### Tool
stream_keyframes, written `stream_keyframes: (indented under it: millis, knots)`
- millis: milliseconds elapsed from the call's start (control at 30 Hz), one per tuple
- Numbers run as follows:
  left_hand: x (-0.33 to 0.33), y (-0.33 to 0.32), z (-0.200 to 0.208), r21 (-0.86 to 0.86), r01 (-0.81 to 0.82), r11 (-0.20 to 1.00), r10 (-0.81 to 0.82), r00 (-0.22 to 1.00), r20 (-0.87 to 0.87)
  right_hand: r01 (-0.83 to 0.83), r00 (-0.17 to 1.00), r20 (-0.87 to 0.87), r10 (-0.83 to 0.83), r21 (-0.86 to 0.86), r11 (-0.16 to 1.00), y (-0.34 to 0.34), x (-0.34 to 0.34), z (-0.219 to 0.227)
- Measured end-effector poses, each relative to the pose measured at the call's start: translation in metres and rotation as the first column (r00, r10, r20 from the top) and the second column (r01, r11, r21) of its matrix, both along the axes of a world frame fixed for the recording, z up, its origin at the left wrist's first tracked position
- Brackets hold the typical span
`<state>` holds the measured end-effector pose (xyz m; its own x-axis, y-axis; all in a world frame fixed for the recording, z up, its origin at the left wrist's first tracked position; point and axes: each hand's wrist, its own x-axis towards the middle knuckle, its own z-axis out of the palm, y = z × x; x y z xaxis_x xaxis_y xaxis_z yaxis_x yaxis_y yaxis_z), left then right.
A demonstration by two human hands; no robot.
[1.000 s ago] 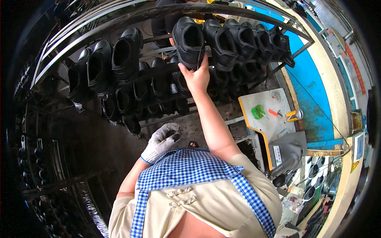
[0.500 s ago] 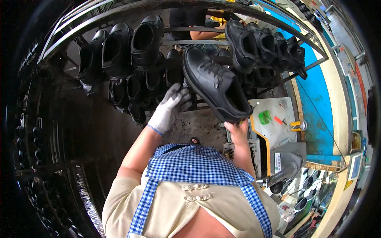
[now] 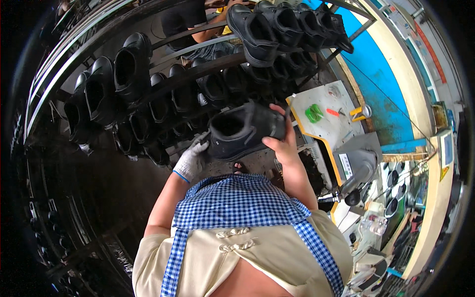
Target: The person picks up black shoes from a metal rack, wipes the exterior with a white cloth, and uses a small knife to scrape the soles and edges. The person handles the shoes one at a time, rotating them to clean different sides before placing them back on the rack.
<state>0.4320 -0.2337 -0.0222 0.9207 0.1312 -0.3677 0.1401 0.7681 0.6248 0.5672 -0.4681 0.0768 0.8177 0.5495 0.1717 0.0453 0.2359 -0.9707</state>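
Note:
A black lace-up shoe (image 3: 242, 141) is held in front of me, its opening at the left and its toe end at the right. My bare right hand (image 3: 283, 141) is closed round the toe end, thumb on the near side and fingers over the far side. At the heel end is my left hand (image 3: 193, 157), in a white knitted glove with greyish fingers. Its fingers are bent against the heel; the shoe and shadow partly hide their tips.
Beyond the shoe stands a dark metal rack (image 3: 188, 76) with several black shoes on its tiers. A person (image 3: 185, 24) is behind it. To the right, a white worktop (image 3: 324, 106) bears a green item and a yellow-handled roll, beside a grey machine (image 3: 358, 158).
The shoe has swung round and lowered, toe now to the right. My right hand has gone from heel to toe end; my gloved left hand has reached the heel. The view has shifted right.

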Motion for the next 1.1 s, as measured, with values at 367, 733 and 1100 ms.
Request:
stream_keyframes:
  millis: [367, 733, 1100]
  knots:
    - [-0.035, 0.022, 0.081, 0.471, -0.111, 0.875, 0.047, 0.988, 0.144, -0.221, 0.76, 0.536, 0.369, -0.322, 0.921, 0.084, -0.01, 0.034]
    - [-0.046, -0.002, 0.131, 0.314, -0.245, 0.917, 0.204, 0.966, 0.159, -0.064, 0.686, 0.67, 0.283, -0.331, 0.941, 0.083, -0.005, 0.036]
    - [-0.035, -0.004, 0.122, -0.313, -0.239, 0.919, 0.278, 0.957, 0.086, -0.195, 0.832, 0.443, 0.335, -0.333, 0.923, 0.094, -0.021, 0.031]
